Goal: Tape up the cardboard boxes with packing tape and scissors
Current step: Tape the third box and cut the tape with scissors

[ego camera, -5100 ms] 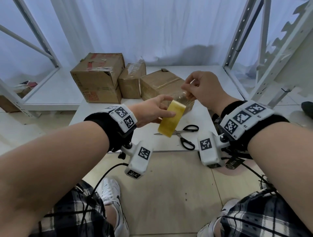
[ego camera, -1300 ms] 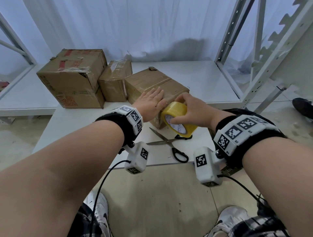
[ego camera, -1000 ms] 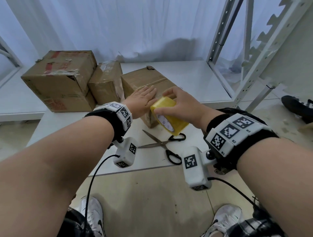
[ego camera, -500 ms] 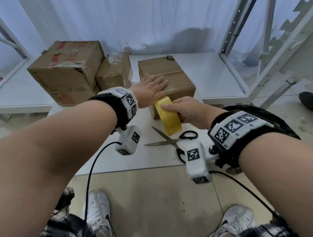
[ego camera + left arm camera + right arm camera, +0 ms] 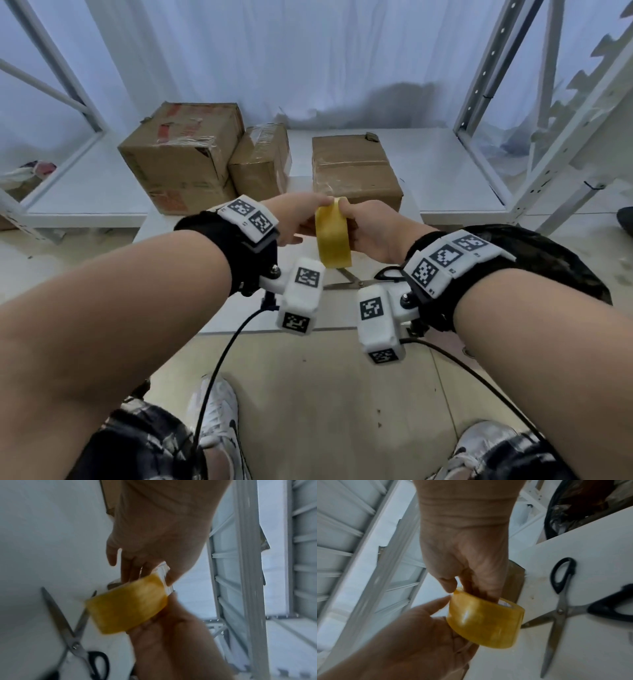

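You've got the roll of packing tape [image 5: 333, 235] up between both hands, lifted clear of the table [image 5: 239, 318]. Your right hand [image 5: 371, 229] is curled onto the roll, fingers hooked into its core, thumb on the outer face. Your left hand [image 5: 297, 219] comes in from the other side, cupping the roll, with its thumb and fingertips meeting right at the top edge where a clear strip shows in the left wrist view. So both hands are closed on the tape, neither one free.

To my eye this is the feeding step: you're finding or peeling the loose end, not laying tape down yet. Whether that end is properly lifted, I cannot tell, the wrist views are smeared with motion.

The nearest cardboard box [image 5: 354, 171] sits just beyond your knuckles, flaps closed, with a glossy band across its top. Two more boxes wait past your left hand, the big one [image 5: 181, 154] and a smaller one [image 5: 262, 157] leaning against it.

The scissors [image 5: 559, 609] lie blades open on the table right under your right wrist, untouched.

Next move, as I read it: draw out a length long enough to span the box seam, keep it taut so it doesn't fold back on itself, press it down, then free one hand for those scissors, which are close enough to grab without looking
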A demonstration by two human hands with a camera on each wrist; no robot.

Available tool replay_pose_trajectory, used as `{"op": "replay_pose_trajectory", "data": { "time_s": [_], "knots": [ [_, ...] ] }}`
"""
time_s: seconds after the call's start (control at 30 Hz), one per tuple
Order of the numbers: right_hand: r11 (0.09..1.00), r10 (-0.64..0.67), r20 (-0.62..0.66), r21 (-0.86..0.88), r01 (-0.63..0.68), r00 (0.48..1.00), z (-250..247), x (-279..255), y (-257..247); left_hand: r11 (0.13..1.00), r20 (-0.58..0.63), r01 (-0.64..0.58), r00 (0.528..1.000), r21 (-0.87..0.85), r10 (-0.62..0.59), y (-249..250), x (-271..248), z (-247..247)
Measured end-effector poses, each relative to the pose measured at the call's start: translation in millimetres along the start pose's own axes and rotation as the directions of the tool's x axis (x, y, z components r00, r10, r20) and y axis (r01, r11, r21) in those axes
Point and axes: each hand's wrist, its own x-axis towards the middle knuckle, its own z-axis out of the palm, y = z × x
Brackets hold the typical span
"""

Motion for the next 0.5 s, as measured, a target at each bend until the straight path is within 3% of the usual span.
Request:
{"op": "replay_pose_trajectory", "data": {
  "time_s": [0.03, 0.07, 0.13, 0.2, 0.27, 0.33, 0.37, 0.43, 0.5],
  "knots": [
    [0.98, -0.055, -0.026, -0.194, 0.049, 0.998, 0.8, -1.6, -3.2, 0.998, -0.045, -0.027, 0.999, -0.049, 0.025, -2.2, -0.2, 1.5],
    [0.89, -0.149, -0.056, -0.443, 0.109, 0.987, 0.0, -2.6, -5.9, 0.996, -0.061, -0.05, 0.997, -0.073, 0.046, -4.1, -1.0, 2.5],
    [0.583, -0.398, -0.068, -0.789, 0.195, 0.915, -8.3, -1.7, -9.7, 0.992, -0.077, -0.112, 0.991, -0.058, 0.107, -5.4, -5.7, 2.4],
    [0.397, -0.49, -0.019, -0.895, 0.204, 0.871, -20.2, 4.1, -9.9, 0.987, -0.117, -0.156, 0.981, -0.021, 0.153, -4.9, -6.9, -0.1],
    [0.238, -0.418, 0.098, -0.948, 0.213, 0.903, -28.6, 14.7, -9.4, 0.992, -0.204, -0.108, 0.972, 0.066, 0.12, -0.6, -3.6, -6.1],
    [0.148, -0.357, 0.181, -0.957, 0.247, 0.916, -27.7, 24.1, -10.1, 0.975, -0.325, -0.131, 0.927, 0.181, 0.185, 7.6, -2.6, -11.8],
    [0.145, -0.341, 0.201, -0.954, 0.263, 0.918, -25.8, 29.9, -9.8, 0.962, -0.356, -0.146, 0.908, 0.231, 0.223, 8.7, -4.0, -13.3],
    [0.125, -0.309, 0.238, -0.95, 0.287, 0.921, -20.1, 41.1, -9.8, 0.93, -0.328, -0.166, 0.903, 0.329, 0.278, 13.9, 4.7, -19.2],
    [0.102, -0.272, 0.256, -0.951, 0.292, 0.928, -17.1, 48.7, -7.7, 0.938, -0.306, -0.146, 0.92, 0.316, 0.247, 15.1, 12.6, -23.7]
  ]
}}
